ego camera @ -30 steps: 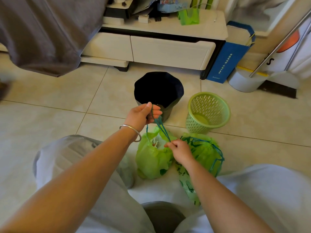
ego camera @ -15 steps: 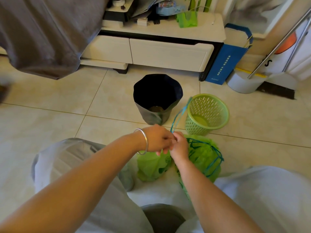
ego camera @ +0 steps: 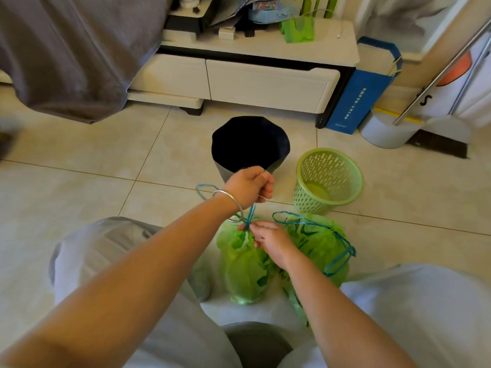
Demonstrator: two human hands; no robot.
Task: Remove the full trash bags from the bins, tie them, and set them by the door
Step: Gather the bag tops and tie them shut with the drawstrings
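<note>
Two green trash bags lie on the tiled floor between my knees. The left bag [ego camera: 243, 272] has its neck gathered. My left hand [ego camera: 249, 187], with a silver bangle on the wrist, is shut on that bag's blue drawstring [ego camera: 251, 212] and holds it taut above the neck. My right hand [ego camera: 268, 240] pinches the string at the neck. The right bag [ego camera: 318, 248] is cinched, its blue string looped on top. Beyond stand a bin with a black liner [ego camera: 249, 144] and a green lattice bin [ego camera: 329, 179] with nothing visible in it.
A white low cabinet [ego camera: 265, 81] with clutter on top stands at the back. A blue paper bag [ego camera: 358, 96], a white round base [ego camera: 385, 128] and a slanted metal pole [ego camera: 446, 65] are at the right. Grey cloth [ego camera: 66, 49] hangs at upper left.
My hands were joined at the bag's neck half a second ago. The left hand has since lifted away toward the black bin, drawing the blue string tight; the right hand stays at the neck.
</note>
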